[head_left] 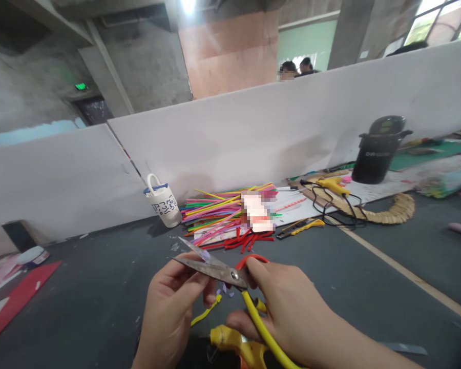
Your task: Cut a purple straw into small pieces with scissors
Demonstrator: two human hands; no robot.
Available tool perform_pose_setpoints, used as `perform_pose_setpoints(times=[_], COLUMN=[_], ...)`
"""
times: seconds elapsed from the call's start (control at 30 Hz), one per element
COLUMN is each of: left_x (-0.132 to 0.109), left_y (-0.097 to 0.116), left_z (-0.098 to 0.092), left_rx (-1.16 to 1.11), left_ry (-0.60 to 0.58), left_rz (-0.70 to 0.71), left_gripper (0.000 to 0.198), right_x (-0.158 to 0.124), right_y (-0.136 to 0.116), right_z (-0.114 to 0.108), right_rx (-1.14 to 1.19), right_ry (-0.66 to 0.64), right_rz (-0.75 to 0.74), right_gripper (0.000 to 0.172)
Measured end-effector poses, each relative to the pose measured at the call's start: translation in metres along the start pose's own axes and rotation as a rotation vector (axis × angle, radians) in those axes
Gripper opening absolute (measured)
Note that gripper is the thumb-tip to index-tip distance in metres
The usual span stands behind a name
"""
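My right hand [284,294] grips scissors [211,269] with one red and one yellow handle loop. Their blades are parted and point up and to the left. Between the blades shows a small light purple piece [205,255]. My left hand [172,302] is closed just behind the blades, its thumb and fingers pinching around this piece; the blade hides part of the fingertips. Below the hands, a yellow fuzzy stem [206,310] and tiny purple scraps [231,294] lie on the dark table. A yellow glue gun [238,342] is partly covered by my right hand.
Behind my hands lies a bundle of coloured stems [211,209], beside a white cup [165,207]. To the right are a yellow cutter [307,226], another glue gun [332,185] with a cord, a woven straw arc [392,215] and a black bin [376,154]. A white partition [230,138] stands behind.
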State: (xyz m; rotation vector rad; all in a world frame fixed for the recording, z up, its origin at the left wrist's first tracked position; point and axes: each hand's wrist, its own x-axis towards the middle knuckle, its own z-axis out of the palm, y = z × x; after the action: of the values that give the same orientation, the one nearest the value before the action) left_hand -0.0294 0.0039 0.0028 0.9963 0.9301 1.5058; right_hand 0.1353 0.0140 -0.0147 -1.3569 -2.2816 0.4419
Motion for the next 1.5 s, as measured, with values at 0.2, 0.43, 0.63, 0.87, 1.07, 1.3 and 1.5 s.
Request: perform_pose_setpoints(times=[0.2,0.43,0.63,0.87,1.07,1.3,1.5], left_x=[0.0002,0.0018,0.0007,0.0029,0.0014,0.0011,0.0001], left_y=[0.0001,-0.0019,0.0009,-0.0003,-0.0005,0.0025,0.0011], left_z=[-0.0005,-0.0018,-0.0052,-0.0091,-0.0054,-0.0034,-0.0059], left_rx=[0.046,0.05,0.104,0.083,0.072,0.085,0.05], left_ry=[0.005,0.011,-0.005,0.005,0.019,0.01,0.011], left_rz=[-0.008,-0.015,-0.025,-0.019,0.003,-0.005,0.017], left_gripper=[0.009,0.004,0.003,0.003,0.004,0.007,0.008], right_x=[0.0002,0.0002,0.0005,0.0052,0.0044,0.0012,0.0024], right_y=[0.0003,-0.0007,-0.0005,0.0032,-0.0001,0.0003,-0.0006], right_z=[0.0016,0.0008,0.0025,-0.0042,-0.0062,-0.0026,-0.0034], right_rx=[-0.014,-0.039,-0.063,0.013,-0.023,-0.061,-0.063], right_ry=[0.005,0.012,0.033,0.007,0.007,0.031,0.041], right_rz=[0.012,0.005,0.021,0.046,0.002,-0.016,-0.02], right_gripper=[0.05,0.049,0.047,0.039,0.047,0.046,0.049])
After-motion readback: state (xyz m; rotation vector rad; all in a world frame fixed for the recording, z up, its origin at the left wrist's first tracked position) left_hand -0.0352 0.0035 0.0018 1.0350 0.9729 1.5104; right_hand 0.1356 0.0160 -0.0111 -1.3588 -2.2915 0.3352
